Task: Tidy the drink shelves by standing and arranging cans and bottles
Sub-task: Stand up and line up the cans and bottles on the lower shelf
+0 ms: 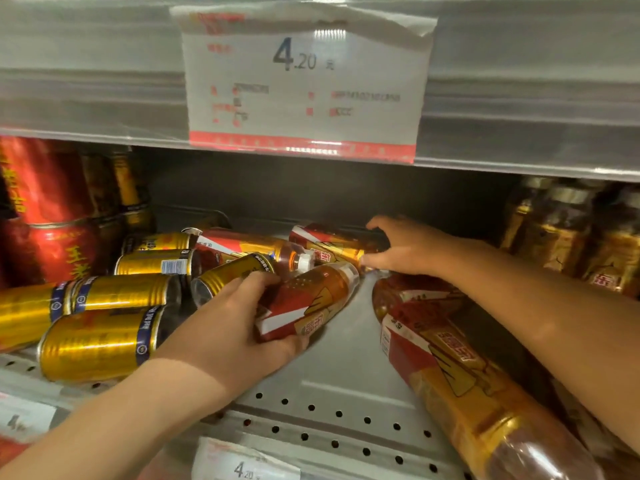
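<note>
My left grip (235,327) is wrapped round a small amber bottle (311,299) that lies on its side in the middle of the perforated metal shelf (346,393). My thumb is over the top of it and my fingers are underneath its red and gold label.

My right grip (405,251) is deeper in, curled round the end of a second bottle (329,244) of the same kind, which lies flat near the back of the shelf.

A third bottle (249,247) lies behind the one in my left grip, with its white cap (303,261) pointing right, just beside the two I hold.

To the left, gold cans (104,341) lie tumbled on their sides, and one tilted can (232,275) sits right by my left thumb. Red cans (52,202) stand stacked at the far left.

A large bottle (467,375) lies lengthwise along the right front, below my right forearm. Upright bottles (561,230) stand in the right rear corner.

A price tag (304,88) reading 4.20 hangs on the shelf edge above.
</note>
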`<action>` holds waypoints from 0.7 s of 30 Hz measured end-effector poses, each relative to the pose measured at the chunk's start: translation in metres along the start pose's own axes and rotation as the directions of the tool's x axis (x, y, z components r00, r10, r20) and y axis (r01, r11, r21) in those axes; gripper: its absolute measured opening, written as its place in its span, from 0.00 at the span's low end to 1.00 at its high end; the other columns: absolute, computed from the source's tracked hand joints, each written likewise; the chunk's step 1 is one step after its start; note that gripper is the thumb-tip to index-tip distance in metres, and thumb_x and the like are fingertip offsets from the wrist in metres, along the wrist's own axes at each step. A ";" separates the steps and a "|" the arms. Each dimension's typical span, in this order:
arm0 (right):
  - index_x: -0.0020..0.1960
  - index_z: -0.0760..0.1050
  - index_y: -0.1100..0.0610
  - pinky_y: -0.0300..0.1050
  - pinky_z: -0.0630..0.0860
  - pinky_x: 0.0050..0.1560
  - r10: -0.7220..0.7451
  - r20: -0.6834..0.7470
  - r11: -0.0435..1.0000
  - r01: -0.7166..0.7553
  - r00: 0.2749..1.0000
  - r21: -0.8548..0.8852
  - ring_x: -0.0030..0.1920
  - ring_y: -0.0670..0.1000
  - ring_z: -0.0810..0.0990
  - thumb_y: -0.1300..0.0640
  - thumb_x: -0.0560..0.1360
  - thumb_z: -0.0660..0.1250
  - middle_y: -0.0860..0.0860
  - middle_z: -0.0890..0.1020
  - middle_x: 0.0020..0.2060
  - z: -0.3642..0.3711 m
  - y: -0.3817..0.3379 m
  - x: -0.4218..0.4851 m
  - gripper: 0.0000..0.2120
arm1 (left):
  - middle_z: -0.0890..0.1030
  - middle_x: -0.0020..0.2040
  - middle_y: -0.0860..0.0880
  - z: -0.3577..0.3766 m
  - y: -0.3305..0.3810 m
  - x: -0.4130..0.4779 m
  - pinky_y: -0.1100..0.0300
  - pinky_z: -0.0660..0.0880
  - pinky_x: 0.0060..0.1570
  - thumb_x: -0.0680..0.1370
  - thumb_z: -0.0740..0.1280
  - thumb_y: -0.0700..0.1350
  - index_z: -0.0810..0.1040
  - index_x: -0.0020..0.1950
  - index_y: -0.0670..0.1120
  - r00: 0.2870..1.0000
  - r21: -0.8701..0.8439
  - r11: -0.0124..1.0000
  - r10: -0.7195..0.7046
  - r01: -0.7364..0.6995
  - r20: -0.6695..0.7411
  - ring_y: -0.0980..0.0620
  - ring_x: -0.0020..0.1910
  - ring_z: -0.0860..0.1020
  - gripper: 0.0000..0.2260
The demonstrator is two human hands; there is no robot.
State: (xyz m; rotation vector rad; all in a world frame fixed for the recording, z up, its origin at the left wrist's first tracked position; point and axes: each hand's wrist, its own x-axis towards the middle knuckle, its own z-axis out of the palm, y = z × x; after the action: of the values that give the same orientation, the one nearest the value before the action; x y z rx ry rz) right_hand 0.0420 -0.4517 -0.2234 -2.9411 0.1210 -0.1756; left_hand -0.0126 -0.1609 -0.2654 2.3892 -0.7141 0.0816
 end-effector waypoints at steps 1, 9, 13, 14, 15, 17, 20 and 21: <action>0.72 0.63 0.44 0.49 0.77 0.50 0.014 0.047 1.000 -0.015 0.999 0.011 0.52 0.50 0.76 0.34 0.69 0.70 0.50 0.75 0.61 0.002 -0.002 0.005 0.36 | 0.67 0.55 0.73 0.001 0.002 0.000 0.76 0.71 0.38 0.70 0.70 0.69 0.61 0.72 0.66 1.000 0.017 1.000 0.002 -0.002 0.004 0.67 0.51 0.74 0.34; 0.67 0.70 0.47 0.48 0.75 0.51 -0.051 0.052 0.995 0.047 0.997 0.088 0.50 0.51 0.78 0.42 0.71 0.75 0.50 0.79 0.56 0.018 -0.009 0.029 0.29 | 0.66 0.59 0.73 -0.002 0.001 0.002 0.74 0.73 0.43 0.73 0.69 0.63 0.55 0.75 0.68 0.998 0.081 0.996 0.018 -0.023 0.066 0.67 0.54 0.76 0.35; 0.76 0.63 0.48 0.46 0.71 0.55 -0.164 -0.087 0.981 0.153 0.983 -0.117 0.64 0.54 0.75 0.46 0.74 0.73 0.52 0.74 0.68 0.001 0.014 0.022 0.35 | 0.66 0.56 0.76 0.004 0.008 0.007 0.78 0.73 0.40 0.72 0.71 0.64 0.54 0.64 0.76 0.997 -0.011 1.000 0.026 -0.025 0.072 0.72 0.52 0.75 0.30; 0.76 0.63 0.47 0.46 0.71 0.55 -0.161 -0.106 0.981 0.148 0.981 -0.125 0.64 0.54 0.75 0.46 0.74 0.74 0.52 0.74 0.68 -0.005 0.020 0.019 0.35 | 0.67 0.55 0.76 0.005 0.011 0.009 0.78 0.73 0.41 0.71 0.70 0.65 0.55 0.62 0.78 0.997 -0.028 0.999 0.024 -0.022 0.075 0.72 0.52 0.75 0.28; 0.76 0.64 0.46 0.46 0.71 0.54 -0.144 -0.115 0.984 0.130 0.983 -0.120 0.63 0.53 0.75 0.47 0.74 0.74 0.51 0.74 0.68 -0.011 0.027 0.016 0.34 | 0.69 0.55 0.77 0.007 0.014 0.012 0.78 0.73 0.41 0.70 0.70 0.67 0.57 0.60 0.79 0.997 -0.043 0.999 0.023 -0.019 0.079 0.72 0.52 0.75 0.26; 0.74 0.65 0.45 0.46 0.73 0.55 -0.094 -0.114 0.990 0.081 0.989 -0.117 0.61 0.52 0.75 0.50 0.73 0.74 0.50 0.75 0.66 -0.021 0.041 0.009 0.33 | 0.70 0.54 0.79 0.011 0.021 0.017 0.79 0.72 0.42 0.68 0.68 0.70 0.58 0.55 0.83 0.996 -0.072 0.997 0.029 -0.023 0.080 0.75 0.54 0.74 0.23; 0.71 0.68 0.45 0.46 0.74 0.51 -0.046 -0.106 0.993 0.035 0.993 -0.110 0.54 0.50 0.76 0.55 0.73 0.74 0.49 0.77 0.60 -0.030 0.061 -0.003 0.29 | 0.71 0.56 0.74 0.024 0.031 0.029 0.77 0.71 0.45 0.67 0.65 0.74 0.60 0.64 0.79 0.997 -0.032 0.999 0.044 -0.042 0.064 0.68 0.53 0.76 0.27; 0.71 0.69 0.45 0.46 0.73 0.49 -0.033 -0.104 0.992 0.021 0.994 -0.121 0.54 0.50 0.75 0.55 0.72 0.74 0.49 0.77 0.60 -0.033 0.067 -0.004 0.30 | 0.68 0.59 0.71 0.030 0.033 0.034 0.74 0.69 0.50 0.68 0.64 0.74 0.59 0.71 0.74 0.998 0.014 0.999 0.045 -0.046 0.052 0.65 0.55 0.73 0.32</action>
State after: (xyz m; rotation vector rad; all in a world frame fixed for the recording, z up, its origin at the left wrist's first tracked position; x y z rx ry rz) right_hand 0.0288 -0.5233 -0.2047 -3.0538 0.1103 -0.3399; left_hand -0.0043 -0.2162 -0.2627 2.3972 -0.7947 0.0440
